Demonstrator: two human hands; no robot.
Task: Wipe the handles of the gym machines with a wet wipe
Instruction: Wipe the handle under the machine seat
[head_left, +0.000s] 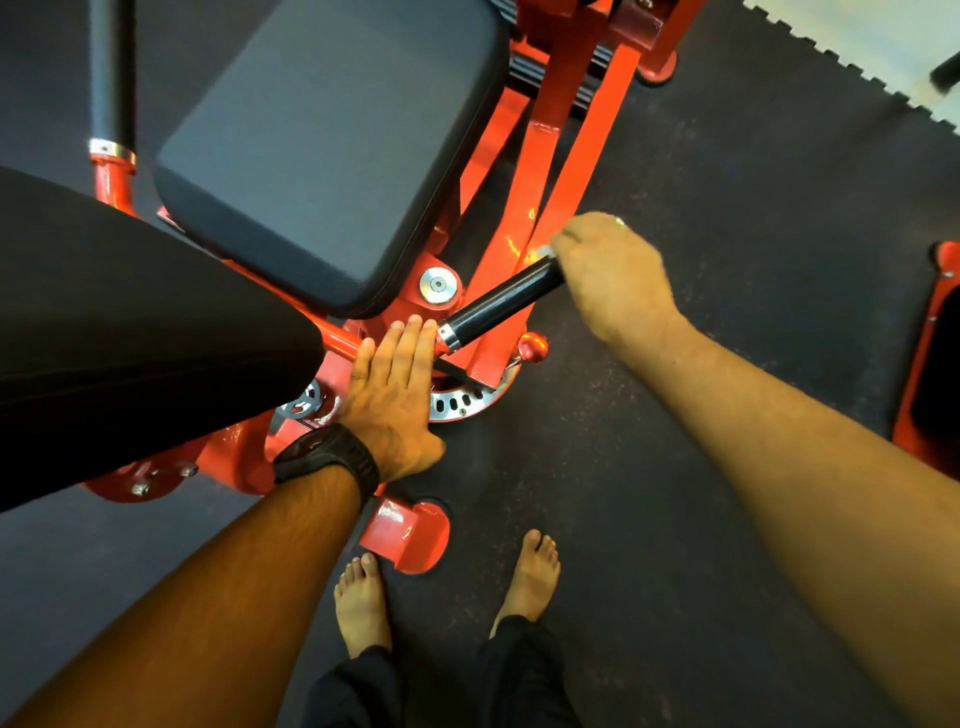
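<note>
step: wiping far end of handle (501, 304) | right hand (613, 275) curls round wet wipe (545, 252) there, 2 o'clock from left hand (389, 395), whose fingers lie straight, together, on frame (340, 343) | next: likely drag wipe toward 8 o'clock

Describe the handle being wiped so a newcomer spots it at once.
Find the big grey seat pad on the red machine. Below its near corner a short black handle slants up-right into the right hand. The other black handle, upper left, stands untouched.

Left hand (389, 395) at handle (501, 306) base, right hand (613, 275) at its tip
</note>
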